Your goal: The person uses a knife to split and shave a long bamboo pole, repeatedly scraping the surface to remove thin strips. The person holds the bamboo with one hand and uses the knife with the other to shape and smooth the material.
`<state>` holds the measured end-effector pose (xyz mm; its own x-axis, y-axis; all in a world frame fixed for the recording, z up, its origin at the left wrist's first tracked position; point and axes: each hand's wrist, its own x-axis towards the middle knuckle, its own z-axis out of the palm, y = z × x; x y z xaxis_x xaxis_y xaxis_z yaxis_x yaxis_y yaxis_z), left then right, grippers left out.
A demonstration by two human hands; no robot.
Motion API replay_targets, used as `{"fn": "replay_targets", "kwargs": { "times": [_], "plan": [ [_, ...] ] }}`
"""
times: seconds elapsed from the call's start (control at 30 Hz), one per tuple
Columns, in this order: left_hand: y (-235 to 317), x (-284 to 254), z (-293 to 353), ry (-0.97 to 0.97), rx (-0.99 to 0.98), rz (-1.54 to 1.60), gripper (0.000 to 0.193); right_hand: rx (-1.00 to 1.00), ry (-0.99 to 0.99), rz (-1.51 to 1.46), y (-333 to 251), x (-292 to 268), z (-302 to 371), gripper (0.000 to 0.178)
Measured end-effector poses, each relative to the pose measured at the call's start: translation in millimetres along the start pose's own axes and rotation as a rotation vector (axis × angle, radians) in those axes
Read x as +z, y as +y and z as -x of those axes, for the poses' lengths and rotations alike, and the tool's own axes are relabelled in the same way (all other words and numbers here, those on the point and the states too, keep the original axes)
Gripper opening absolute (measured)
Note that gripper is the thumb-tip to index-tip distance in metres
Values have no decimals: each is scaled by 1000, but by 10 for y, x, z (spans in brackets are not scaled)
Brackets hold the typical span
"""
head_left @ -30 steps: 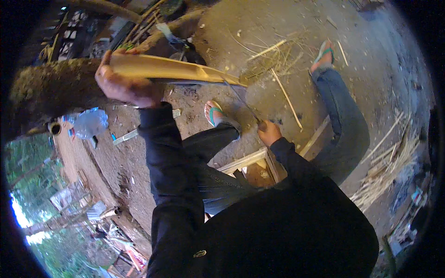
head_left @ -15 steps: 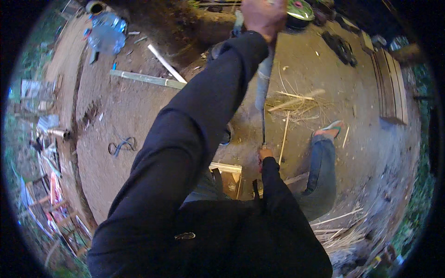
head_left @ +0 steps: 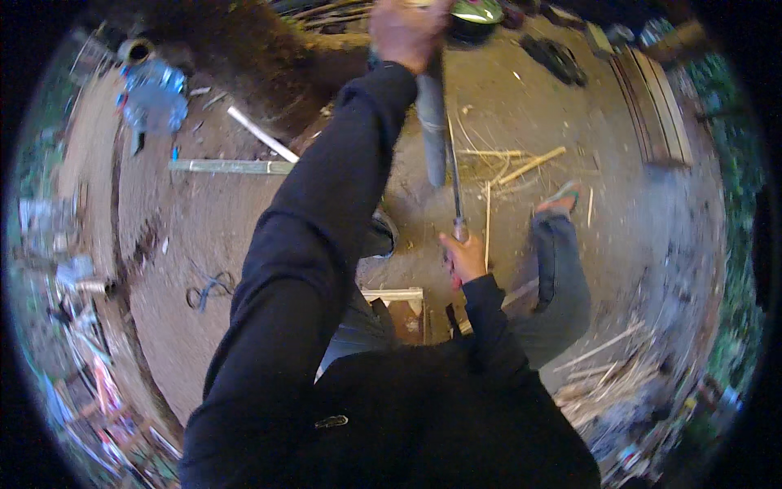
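My left hand, at the far end of my outstretched arm, is closed around the upper part of a grey-green pole that looks like bamboo. The pole hangs down toward me, its rounded lower end above the ground. My right hand grips the handle of a long knife-like tool, whose thin dark blade points away from me. The blade runs close along the pole's right side; whether they touch I cannot tell. Blur softens the left fingers.
Thin strips lie on the dirt ground beyond my right foot. A wooden frame is between my legs. Leftward lie a green slat, a white stick, plastic bottles and a cord. Planks are stacked at right.
My right hand has moved up, away from my body. The blade now overlaps the pole's length, where before it showed mostly below the pole's end. The whole view has shifted somewhat.
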<state>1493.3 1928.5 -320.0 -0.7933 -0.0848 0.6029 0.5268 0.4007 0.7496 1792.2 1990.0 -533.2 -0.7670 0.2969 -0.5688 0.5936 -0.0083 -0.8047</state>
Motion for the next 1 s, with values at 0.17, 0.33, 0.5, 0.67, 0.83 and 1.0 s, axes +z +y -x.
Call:
{"fn": "replay_targets", "kwargs": {
  "times": [0.17, 0.33, 0.5, 0.67, 0.83, 1.0],
  "plan": [
    [-232, -236, 103, 111, 93, 94, 32, -206, -12, -18, -130, 237, 96, 23],
    [-347, -414, 186, 171, 57, 272, 39, -255, 198, 135, 35, 349, 124, 24],
    [-267, -469, 302, 140, 60, 398, 27, -121, 140, 255, 262, 377, -118, 27],
    [-250, -477, 294, 167, -4, 259, 34, -81, 104, 337, 867, 315, -394, 30],
    [-316, -456, 270, 181, 21, 237, 38, -278, 224, 445, 1502, 410, -616, 33],
    [-303, -559, 242, 124, -64, 222, 38, 171, -12, 502, 1618, 119, -947, 31]
  ]
}}
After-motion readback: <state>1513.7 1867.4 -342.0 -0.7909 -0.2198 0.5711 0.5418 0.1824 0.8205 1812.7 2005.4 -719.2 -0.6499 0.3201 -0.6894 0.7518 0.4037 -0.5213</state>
